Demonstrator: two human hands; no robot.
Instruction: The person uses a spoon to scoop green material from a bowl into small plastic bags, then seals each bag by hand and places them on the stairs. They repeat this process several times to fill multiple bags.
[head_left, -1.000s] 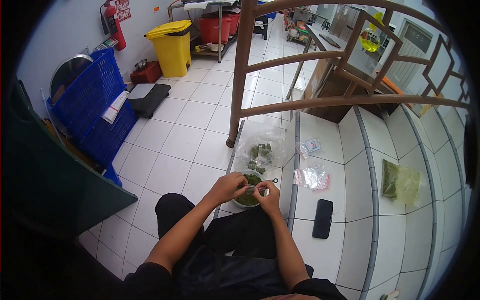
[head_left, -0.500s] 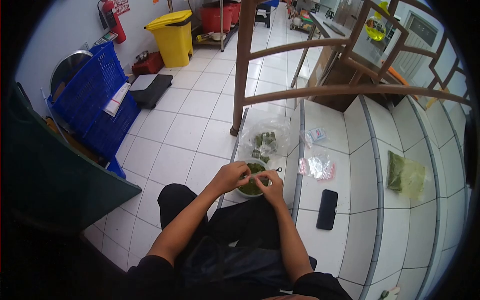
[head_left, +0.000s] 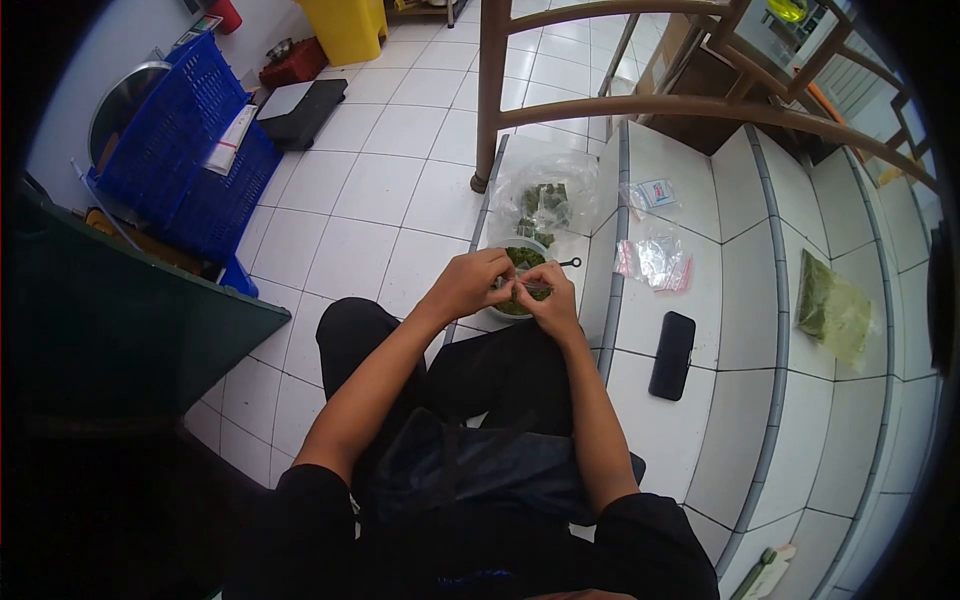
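A round, pale tub [head_left: 512,314] holding green leafy material stands on the lowest tiled step, just past my knees. Over it, my left hand [head_left: 476,285] and my right hand [head_left: 549,298] meet with pinched fingers. Something small and thin, perhaps clear plastic, is between the fingertips, too small to make out. Behind the tub lies an open clear plastic bag [head_left: 575,185] with dark green pieces in it. A dark handle with a ring end [head_left: 572,263] sticks out to the right of the tub.
Right of my hands, the steps hold small clear bags [head_left: 656,262], a labelled packet [head_left: 655,193], a black phone [head_left: 672,356] and a bag of green material [head_left: 835,310]. A brown metal railing [head_left: 490,100] rises ahead. Blue crates [head_left: 180,160] lean at left, near a dark green panel [head_left: 130,320].
The camera view has tilted downward, so the surroundings sit higher in the frame. Both hands remain together over the tub, fingers still pinched.
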